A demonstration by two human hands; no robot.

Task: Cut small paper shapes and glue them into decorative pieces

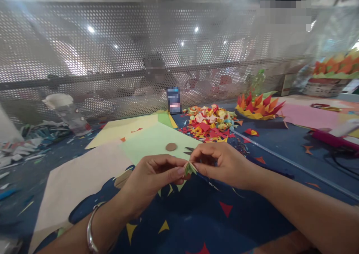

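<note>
A small pleated piece of pale green paper [190, 168] is pinched between my two hands, above the dark blue tabletop. My left hand [157, 177] is closed on its left side with thumb and fingertips. On the other side, the closed fingertips of my right hand [217, 164] hold it as well. Dark pointed scissor blades [188, 149] stick out beside my right fingers, their handles hidden by the hand. Just behind lie a round brown disc [171, 146] and a pale green sheet [154, 138]. Part of another brown piece [123, 178] shows by my left wrist.
A heap of coloured paper cuttings [210, 121] lies behind my right hand, beside a red and yellow paper flower [259, 106]. A phone [174, 100] leans on the perforated metal screen [117, 56]. A clear strip [288, 160] crosses the right side. Scraps [226, 208] lie in front.
</note>
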